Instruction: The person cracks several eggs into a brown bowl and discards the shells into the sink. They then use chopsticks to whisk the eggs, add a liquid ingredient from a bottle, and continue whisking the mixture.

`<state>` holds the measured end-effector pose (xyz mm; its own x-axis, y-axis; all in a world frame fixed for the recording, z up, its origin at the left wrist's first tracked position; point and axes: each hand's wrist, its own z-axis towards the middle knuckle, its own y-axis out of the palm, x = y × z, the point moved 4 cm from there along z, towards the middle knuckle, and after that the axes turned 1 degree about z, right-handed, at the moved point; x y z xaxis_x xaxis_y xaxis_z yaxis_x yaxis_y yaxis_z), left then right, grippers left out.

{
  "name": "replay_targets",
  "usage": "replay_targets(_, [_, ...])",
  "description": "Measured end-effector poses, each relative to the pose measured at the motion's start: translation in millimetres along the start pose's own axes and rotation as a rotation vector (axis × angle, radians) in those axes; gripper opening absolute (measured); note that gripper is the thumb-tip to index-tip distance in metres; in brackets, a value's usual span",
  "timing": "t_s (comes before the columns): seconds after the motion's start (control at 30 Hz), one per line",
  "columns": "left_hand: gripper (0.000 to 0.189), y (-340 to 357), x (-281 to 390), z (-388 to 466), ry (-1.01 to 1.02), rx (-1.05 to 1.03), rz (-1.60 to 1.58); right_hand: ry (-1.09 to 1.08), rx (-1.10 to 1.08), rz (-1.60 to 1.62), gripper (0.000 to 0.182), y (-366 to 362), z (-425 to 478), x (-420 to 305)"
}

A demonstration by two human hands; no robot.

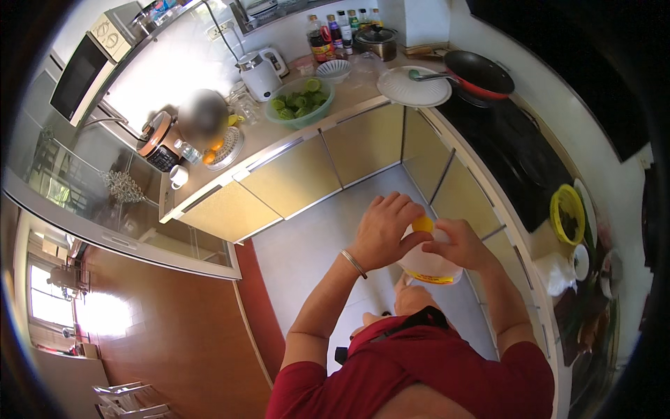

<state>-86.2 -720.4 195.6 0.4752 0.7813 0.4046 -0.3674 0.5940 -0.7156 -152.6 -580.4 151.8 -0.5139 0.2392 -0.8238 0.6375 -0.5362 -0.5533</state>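
Note:
Both hands are together in front of my body, above the floor, around a whitish translucent plastic container point(425, 264) with a yellow cap point(423, 224) and a yellow-and-red label. My left hand point(388, 230) reaches over the container's top, its thumb and fingers around the yellow cap. My right hand point(459, 244) grips the container's upper part from the other side, its thumb close to the left thumb. How tightly the cap sits cannot be told. The container hangs in the hands, touching no counter.
The counter bears a green bowl of cut green vegetables point(299, 102), a white kettle point(259, 76), sauce bottles point(320, 39) and a white lid point(414, 86). A red frying pan point(479, 76) rests on the black cooktop point(515, 152). Near the right edge stands a yellow basket point(567, 214).

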Motion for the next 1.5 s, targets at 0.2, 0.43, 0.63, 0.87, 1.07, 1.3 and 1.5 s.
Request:
replay_targets(0.2, [0.022, -4, -111, 26, -0.351, 0.223, -0.227, 0.144, 0.13, 0.218, 0.029, -26, 105, 30])
replay_targets(0.43, [0.038, 67, -198, 25, -1.147, 0.109, -1.453, 0.084, 0.367, 0.451, 0.032, -69, 238, 67])
replay_targets(0.63, [0.069, 50, -275, 126, -0.748, 0.286, -2.101, -0.337, 0.473, 0.249, 0.027, -87, 338, 36])
replay_targets(0.87, [0.07, 18, -405, 191, -0.506, 0.499, -2.185, -0.575, 0.294, 0.049, 0.026, -88, 473, 40])
replay_targets(1.07, [0.063, 3, -535, 239, -0.443, 0.758, -2.196, -0.658, 0.126, -0.103, 0.022, -86, 614, 53])
replay_targets(1.3, [0.069, -25, -656, 278, -0.327, 0.962, -2.06, -0.562, 0.037, -0.189, 0.035, -72, 750, 83])
replay_targets(1.5, [0.063, -39, -729, 295, -0.311, 1.01, -2.026, -0.258, -0.009, -0.098, 0.035, -53, 844, 106])
